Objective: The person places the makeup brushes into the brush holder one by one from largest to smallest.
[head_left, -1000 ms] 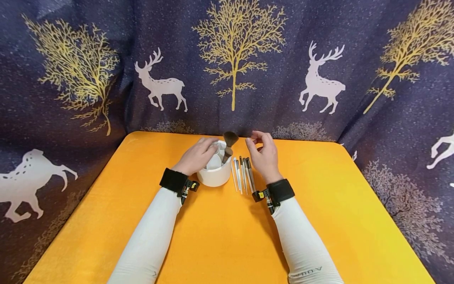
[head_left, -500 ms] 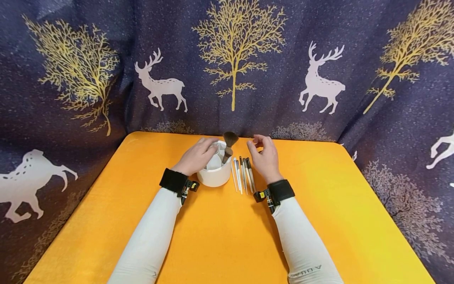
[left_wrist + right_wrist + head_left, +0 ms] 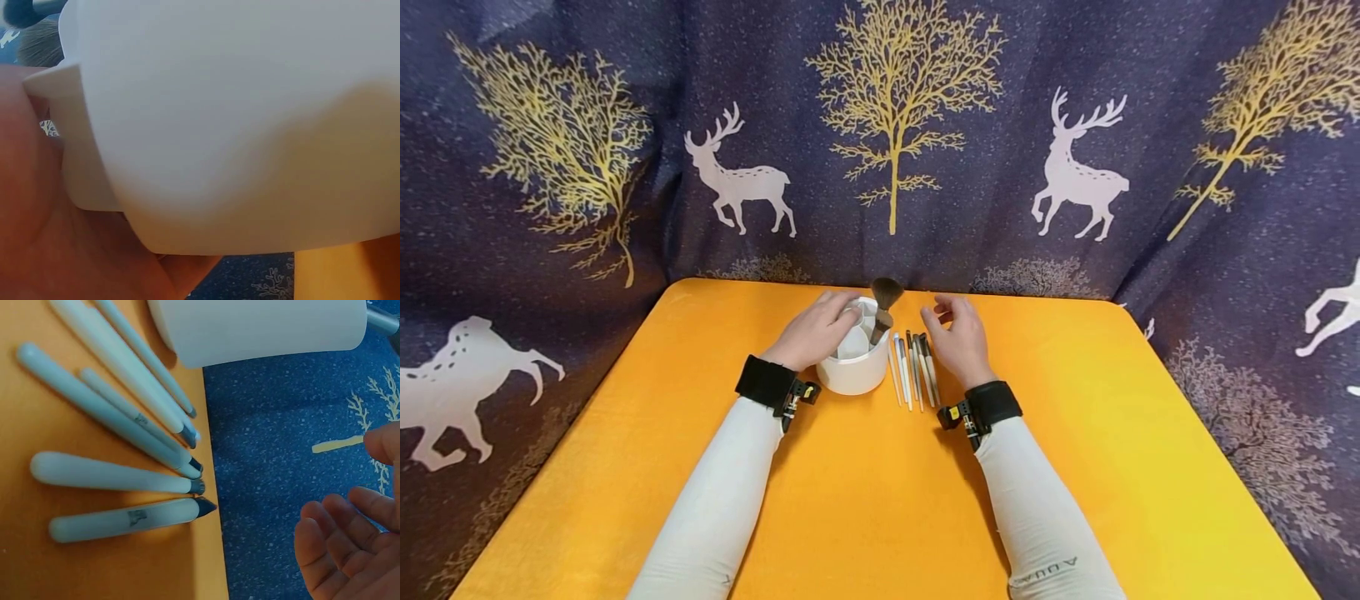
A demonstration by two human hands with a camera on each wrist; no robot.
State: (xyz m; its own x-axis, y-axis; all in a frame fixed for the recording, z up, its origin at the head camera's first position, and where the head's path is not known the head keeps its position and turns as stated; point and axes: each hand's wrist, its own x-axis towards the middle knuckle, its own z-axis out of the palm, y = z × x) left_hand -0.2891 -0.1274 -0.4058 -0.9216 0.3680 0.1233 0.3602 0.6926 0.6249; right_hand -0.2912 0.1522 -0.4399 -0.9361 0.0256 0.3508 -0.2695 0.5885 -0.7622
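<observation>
A round white makeup brush holder (image 3: 852,377) with inner dividers stands upright on the table. My left hand (image 3: 817,332) grips its left side, thumb at the rim; the holder's wall (image 3: 237,125) fills most of the left wrist view. Two dark-bristled makeup brushes stand inside, a large fluffy brush (image 3: 887,293) and a shorter brush (image 3: 881,325). Right of the holder lie several slim makeup brushes in a row, among them a flat-lying brush (image 3: 119,474). Beyond their bristle ends, my right hand (image 3: 962,340) hovers with relaxed, slightly bent fingers and nothing in them.
An orange-covered table (image 3: 880,500) spreads under everything. Directly behind its far edge hangs a dark blue curtain (image 3: 842,208) printed with deer and trees. Both wrists wear black straps with small cameras.
My right hand has drifted slightly down toward the loose brushes, with its fingers shifting a little. The left hand and the holder have stayed in place.
</observation>
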